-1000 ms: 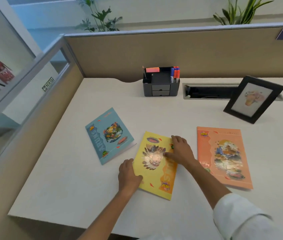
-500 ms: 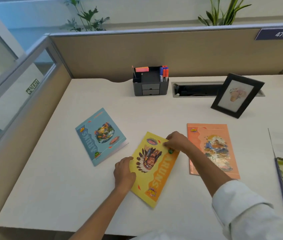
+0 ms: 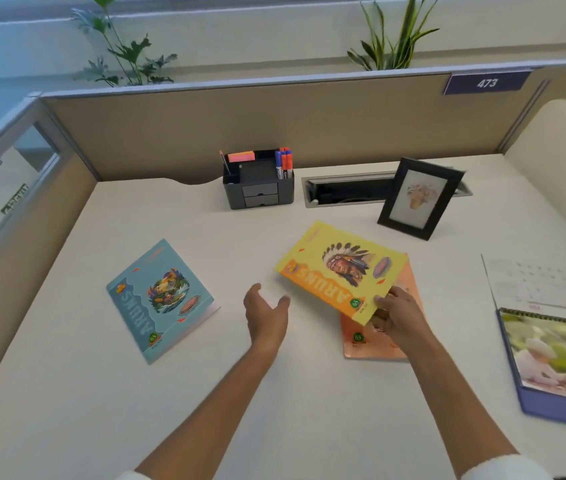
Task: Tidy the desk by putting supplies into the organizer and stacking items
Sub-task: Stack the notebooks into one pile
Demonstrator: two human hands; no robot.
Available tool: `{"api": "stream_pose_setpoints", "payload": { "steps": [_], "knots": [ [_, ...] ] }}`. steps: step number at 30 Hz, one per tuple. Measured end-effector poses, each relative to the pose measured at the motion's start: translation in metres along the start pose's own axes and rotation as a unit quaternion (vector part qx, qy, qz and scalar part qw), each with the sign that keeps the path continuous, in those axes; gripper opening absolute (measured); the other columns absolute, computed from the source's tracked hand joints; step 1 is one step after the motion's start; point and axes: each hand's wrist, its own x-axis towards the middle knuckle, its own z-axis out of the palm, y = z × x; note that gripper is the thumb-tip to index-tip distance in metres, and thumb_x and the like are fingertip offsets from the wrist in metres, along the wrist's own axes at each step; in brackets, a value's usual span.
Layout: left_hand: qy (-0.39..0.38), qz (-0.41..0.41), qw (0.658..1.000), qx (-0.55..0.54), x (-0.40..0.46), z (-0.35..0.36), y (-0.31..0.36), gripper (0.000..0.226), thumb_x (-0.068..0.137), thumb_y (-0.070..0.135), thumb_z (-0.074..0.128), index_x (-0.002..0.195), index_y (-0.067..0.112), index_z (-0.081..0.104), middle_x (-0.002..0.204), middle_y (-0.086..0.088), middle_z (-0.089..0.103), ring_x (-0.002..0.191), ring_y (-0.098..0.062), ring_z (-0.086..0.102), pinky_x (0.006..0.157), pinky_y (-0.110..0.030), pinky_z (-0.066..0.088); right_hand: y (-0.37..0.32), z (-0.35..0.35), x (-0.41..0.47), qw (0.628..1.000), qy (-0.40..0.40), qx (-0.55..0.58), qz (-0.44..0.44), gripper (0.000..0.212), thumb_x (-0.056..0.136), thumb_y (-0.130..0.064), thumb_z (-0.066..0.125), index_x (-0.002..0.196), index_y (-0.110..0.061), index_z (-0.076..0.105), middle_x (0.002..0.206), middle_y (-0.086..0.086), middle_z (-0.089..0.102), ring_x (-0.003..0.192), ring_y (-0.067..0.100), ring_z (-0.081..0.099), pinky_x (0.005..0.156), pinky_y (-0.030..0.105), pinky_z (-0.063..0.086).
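My right hand grips the near corner of a yellow notebook and holds it lifted and tilted over an orange notebook, which lies flat and is mostly covered. Just left of the yellow notebook, my left hand hovers above the desk with its fingers apart and nothing in it. A blue notebook lies flat to the left. At the back stands a black organizer with markers, sticky notes and a pencil in it.
A black picture frame leans at the back right, in front of a cable slot. A spiral calendar lies at the right edge. Beige partition walls close the desk at the back and left.
My right hand lifted the yellow notebook off the desk and carried it right, over the orange notebook. My left hand let go of it and opened.
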Motion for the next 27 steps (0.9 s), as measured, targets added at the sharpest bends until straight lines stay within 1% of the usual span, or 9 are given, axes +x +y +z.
{"api": "stream_pose_setpoints", "payload": {
  "steps": [3,5,7,9,12,16,19,23,27],
  "knots": [
    [-0.090,-0.033,0.994,-0.046,-0.004,0.029,0.011,0.060,0.089,0.028,0.063,0.141,0.015,0.036,0.143,-0.003,0.042,0.128,-0.020,0.044,0.096,-0.027,0.036,0.017,-0.010,-0.006,0.985,0.058,0.164,-0.002,0.046,0.093,0.015,0.035,0.121,-0.018,0.048,0.105,0.011,0.064,0.091,0.032,0.064,0.062,0.045,0.060],
    [-0.132,-0.031,0.990,-0.036,-0.009,0.050,0.017,0.055,0.089,0.028,0.062,0.138,0.015,0.041,0.142,-0.003,0.045,0.126,-0.019,0.045,0.091,-0.023,0.034,0.031,-0.017,-0.009,0.972,0.085,0.217,-0.004,0.050,0.092,0.017,0.032,0.123,-0.020,0.044,0.105,0.012,0.062,0.092,0.034,0.063,0.064,0.051,0.057],
    [-0.159,-0.022,0.987,-0.018,-0.012,0.067,0.020,0.053,0.089,0.027,0.062,0.137,0.015,0.043,0.142,-0.003,0.046,0.127,-0.019,0.046,0.092,-0.022,0.034,0.045,-0.022,-0.012,0.963,0.099,0.251,0.006,0.047,0.093,0.016,0.032,0.122,-0.019,0.045,0.106,0.013,0.061,0.093,0.035,0.062,0.061,0.049,0.058],
    [-0.174,-0.013,0.985,0.002,-0.014,0.078,0.023,0.054,0.089,0.025,0.061,0.138,0.015,0.043,0.143,-0.003,0.046,0.127,-0.019,0.046,0.093,-0.023,0.035,0.058,-0.026,-0.015,0.957,0.118,0.265,0.029,0.042,0.094,0.013,0.035,0.122,-0.017,0.046,0.108,0.013,0.062,0.091,0.032,0.062,0.058,0.043,0.060],
    [-0.195,0.000,0.981,0.025,-0.010,0.085,0.023,0.057,0.088,0.024,0.062,0.140,0.016,0.041,0.145,-0.004,0.044,0.128,-0.021,0.046,0.097,-0.028,0.038,0.067,-0.031,-0.018,0.965,0.140,0.208,0.076,0.029,0.095,0.006,0.043,0.120,-0.006,0.049,0.101,0.014,0.064,0.087,0.028,0.064,0.059,0.035,0.060],
    [-0.228,0.016,0.972,0.056,-0.002,0.083,0.023,0.057,0.088,0.021,0.062,0.141,0.014,0.041,0.147,-0.004,0.043,0.131,-0.020,0.044,0.097,-0.027,0.037,0.060,-0.042,-0.031,0.983,0.102,0.042,0.148,0.009,0.092,-0.002,0.050,0.097,0.002,0.056,0.097,0.025,0.068,0.083,0.034,0.067,0.073,0.036,0.058],
    [-0.229,0.030,0.971,0.060,0.005,0.073,0.021,0.056,0.088,0.020,0.062,0.140,0.016,0.043,0.145,-0.003,0.044,0.132,-0.019,0.042,0.099,-0.027,0.037,0.052,-0.051,-0.046,0.980,0.059,-0.079,0.171,0.016,0.089,-0.008,0.056,0.093,0.006,0.063,0.088,0.025,0.072,0.076,0.032,0.071,0.067,0.032,0.060],
    [-0.160,0.053,0.985,0.038,0.018,0.040,0.019,0.046,0.088,0.018,0.061,0.133,0.020,0.050,0.140,-0.002,0.049,0.131,-0.017,0.042,0.101,-0.029,0.039,0.042,-0.046,-0.053,0.974,0.020,-0.167,0.153,0.020,0.088,-0.013,0.062,0.093,0.005,0.067,0.085,0.022,0.073,0.074,0.030,0.072,0.064,0.030,0.060],
    [-0.034,0.084,0.995,0.043,0.038,-0.009,0.017,0.039,0.090,0.011,0.057,0.129,0.015,0.054,0.137,-0.002,0.052,0.128,-0.017,0.046,0.096,-0.020,0.035,0.032,-0.014,-0.039,0.976,-0.033,-0.196,0.092,0.017,0.090,-0.012,0.061,0.095,0.003,0.067,0.085,0.022,0.073,0.072,0.028,0.071,0.064,0.029,0.059]
  ]
}}
